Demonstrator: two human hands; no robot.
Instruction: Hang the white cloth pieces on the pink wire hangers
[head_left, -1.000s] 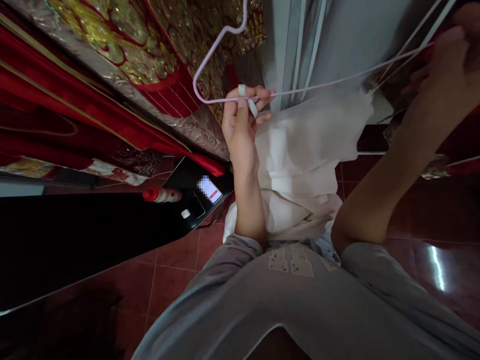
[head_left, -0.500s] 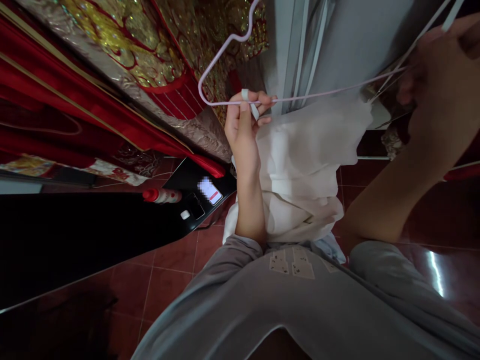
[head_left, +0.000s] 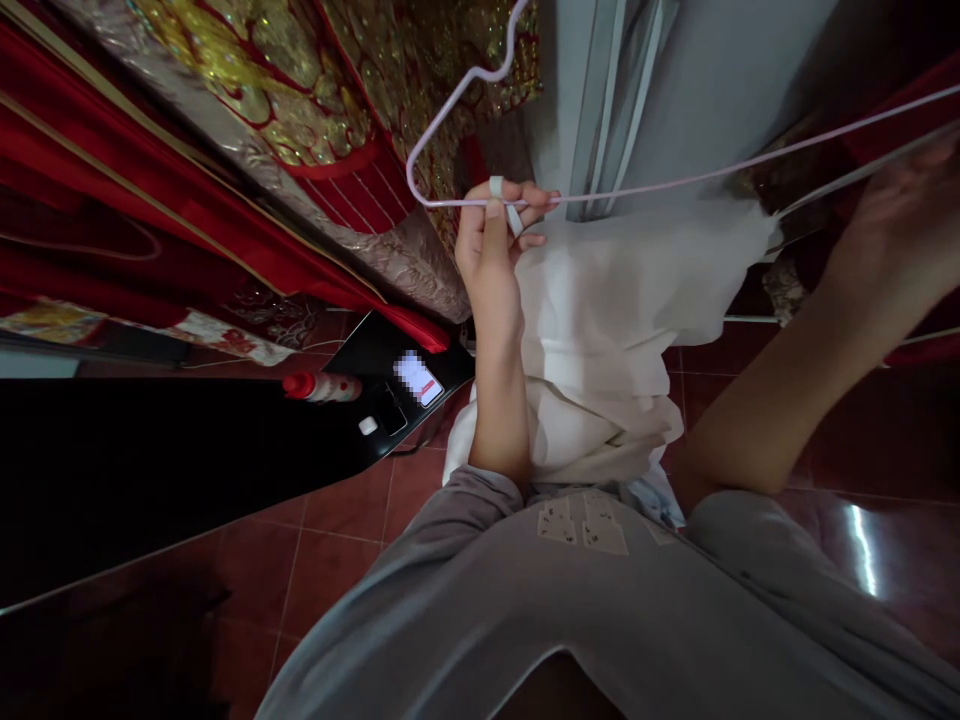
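A thin lilac clothes hanger [head_left: 652, 188] stretches across the upper middle, its hook end at the top and its right end beyond the edge. My left hand [head_left: 499, 220] is closed on the hanger's bar near its left corner, with a white strap looped over the fingers. From there a sheer white garment [head_left: 637, 270] hangs down in front of my body. At the right edge my right hand [head_left: 911, 200] is blurred; a white strap [head_left: 832, 188] runs taut from the garment's right corner to its fingers, which are partly cut off.
Red and gold sequined garments [head_left: 330, 110] hang at the upper left. On a black table [head_left: 150, 470] are a red-capped bottle [head_left: 322, 387], a lit phone [head_left: 420, 378], a dark phone [head_left: 391, 410] and a small white case [head_left: 367, 426]. Red tiles [head_left: 337, 560] cover the floor.
My right hand has moved outward to the right and slightly down, off the hanger bar, drawing the strap along. The left hand and hanger have shifted slightly right.
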